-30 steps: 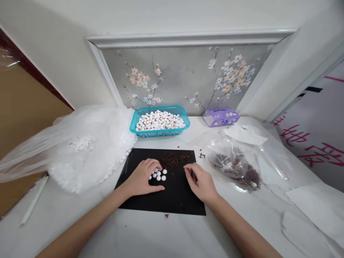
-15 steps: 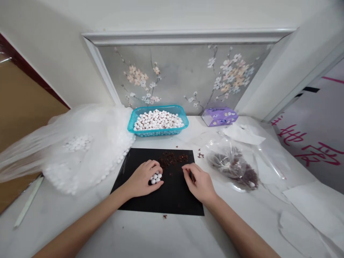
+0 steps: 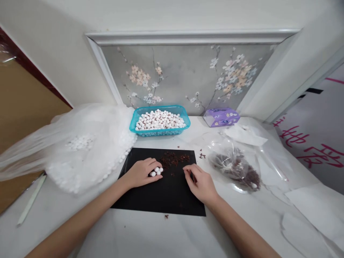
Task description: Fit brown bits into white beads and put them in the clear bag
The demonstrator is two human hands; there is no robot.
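The left hand (image 3: 143, 173) is closed round white balls (image 3: 157, 172) on the mat (image 3: 158, 199); a loose grip might spill them toward the far bits (image 3: 174, 159). The right hand (image 3: 201, 183) curls, its hold unclear.

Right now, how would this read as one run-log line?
Left hand: curled around white balls | Right hand: at right edge of black mat | Brown bits: on mat

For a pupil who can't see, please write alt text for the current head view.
A person's left hand cups several white balls on a black sheet, near scattered dark bits, while the right hand, loosely curled, lies over the sheet's right edge. Behind, a turquoise basket holds many similar balls.
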